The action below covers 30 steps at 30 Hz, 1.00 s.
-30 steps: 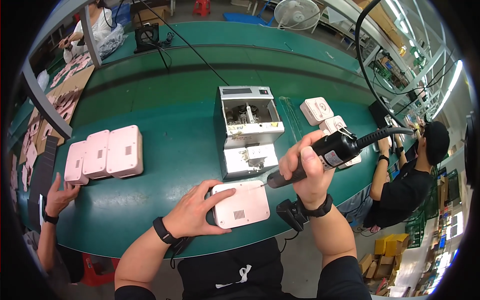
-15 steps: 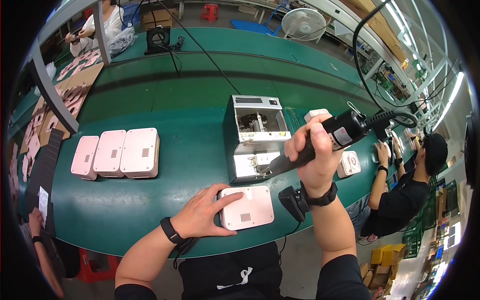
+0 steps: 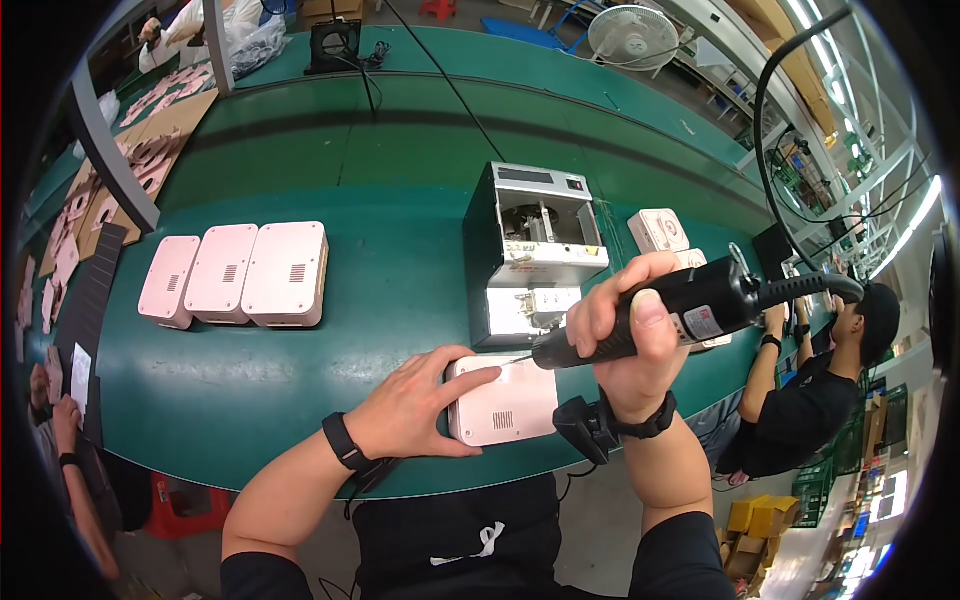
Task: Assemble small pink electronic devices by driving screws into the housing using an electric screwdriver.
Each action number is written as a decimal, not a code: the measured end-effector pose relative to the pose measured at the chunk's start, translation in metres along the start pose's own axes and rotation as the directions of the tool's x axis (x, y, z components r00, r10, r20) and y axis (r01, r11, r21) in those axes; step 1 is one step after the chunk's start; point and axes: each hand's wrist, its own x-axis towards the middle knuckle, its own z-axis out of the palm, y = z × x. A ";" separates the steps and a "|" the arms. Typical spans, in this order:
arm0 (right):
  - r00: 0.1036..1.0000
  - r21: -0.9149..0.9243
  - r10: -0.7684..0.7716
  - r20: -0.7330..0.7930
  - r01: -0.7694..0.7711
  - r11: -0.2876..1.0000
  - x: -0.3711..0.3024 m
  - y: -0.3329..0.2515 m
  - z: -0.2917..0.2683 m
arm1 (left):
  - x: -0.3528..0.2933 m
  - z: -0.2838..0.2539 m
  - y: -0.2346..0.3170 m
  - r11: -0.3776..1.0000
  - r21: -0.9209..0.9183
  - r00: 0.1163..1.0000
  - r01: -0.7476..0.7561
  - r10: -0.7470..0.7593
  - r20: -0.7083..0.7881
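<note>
A pale pink plastic housing (image 3: 522, 400) with rounded corners, a slotted grille and corner screw holes lies flat at the near edge of the bench. My left hand (image 3: 405, 405) grips its left side, thumb near the front edge and forefinger across the top. In my right hand (image 3: 635, 350) is a black corded electric screwdriver (image 3: 720, 293), tilted nearly level. Its thin bit points left toward the housing's far side, close to my left fingertip; whether it touches a screw I cannot tell. Just beyond the housing stands a screw feeder (image 3: 548, 262) with an open top.
Three similar pink housings (image 3: 285, 275) stand in a row on the left of the green bench (image 3: 390, 280). More pink units (image 3: 658, 230) sit to the right of the feeder. The screwdriver's cord (image 3: 765, 130) loops up at right. A co-worker (image 3: 815, 385) works there.
The screwdriver has come down and its bit now reaches the housing's far side. My left hand keeps its grip on the housing. The head view has shifted slightly.
</note>
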 end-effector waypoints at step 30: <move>0.994 0.056 -0.020 -0.108 0.026 0.998 0.004 -0.013 -0.014 | -0.001 0.000 0.004 1.000 -0.022 1.000 -0.010 0.009 -0.009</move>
